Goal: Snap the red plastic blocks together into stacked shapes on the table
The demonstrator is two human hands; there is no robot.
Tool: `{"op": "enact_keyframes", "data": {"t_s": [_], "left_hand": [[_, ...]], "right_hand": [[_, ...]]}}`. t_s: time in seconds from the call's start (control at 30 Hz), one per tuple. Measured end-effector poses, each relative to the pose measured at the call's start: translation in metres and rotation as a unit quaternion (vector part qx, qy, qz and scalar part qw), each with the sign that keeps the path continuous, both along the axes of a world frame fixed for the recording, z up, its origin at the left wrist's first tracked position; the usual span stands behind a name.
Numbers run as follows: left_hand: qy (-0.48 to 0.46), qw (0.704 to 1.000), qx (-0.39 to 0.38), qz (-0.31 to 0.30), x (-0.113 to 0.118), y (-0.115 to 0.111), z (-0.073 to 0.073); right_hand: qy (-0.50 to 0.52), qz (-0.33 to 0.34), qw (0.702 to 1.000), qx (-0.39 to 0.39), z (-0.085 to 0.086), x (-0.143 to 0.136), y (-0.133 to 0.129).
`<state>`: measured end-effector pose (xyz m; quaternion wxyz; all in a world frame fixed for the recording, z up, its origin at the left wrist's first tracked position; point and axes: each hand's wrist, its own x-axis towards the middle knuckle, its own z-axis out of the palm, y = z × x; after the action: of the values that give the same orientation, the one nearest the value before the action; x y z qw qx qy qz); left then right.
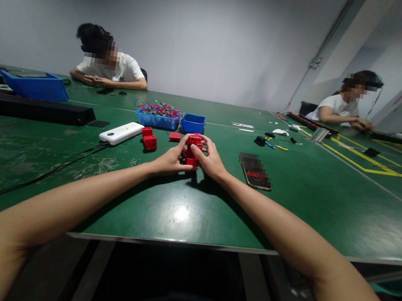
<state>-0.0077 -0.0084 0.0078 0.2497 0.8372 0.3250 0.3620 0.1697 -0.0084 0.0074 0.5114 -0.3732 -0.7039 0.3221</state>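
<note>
The red block (pixel 194 141) is upright between the left hand (pixel 171 160) and right hand (pixel 213 162), their fingers grasping it from both sides; whether it touches the table (pixel 153 209) I cannot tell. A slackened fingertip hold could let it slip and tumble toward the red pieces (pixel 150 143) nearby.

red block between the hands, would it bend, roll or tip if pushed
The red block is probably stiff: its outline looks straight and angular between the left hand and right hand. Its boxy shape should resist rolling. Held upright, taller than wide, it might tip if pushed near the top.
</note>
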Motion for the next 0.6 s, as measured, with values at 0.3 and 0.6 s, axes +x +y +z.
{"op": "enact_keyframes", "data": {"t_s": [0.3,0.6], "left_hand": [[0.023,1.000,-0.005,0.013,0.002,-0.005,0.005],[0.139,0.981,0.062,0.117,-0.006,0.013,-0.006]], "right_hand": [[0.065,0.131,0.987,-0.071,0.003,0.001,0.004],[0.008,0.124,0.991,-0.053,-0.002,0.005,0.003]]}}
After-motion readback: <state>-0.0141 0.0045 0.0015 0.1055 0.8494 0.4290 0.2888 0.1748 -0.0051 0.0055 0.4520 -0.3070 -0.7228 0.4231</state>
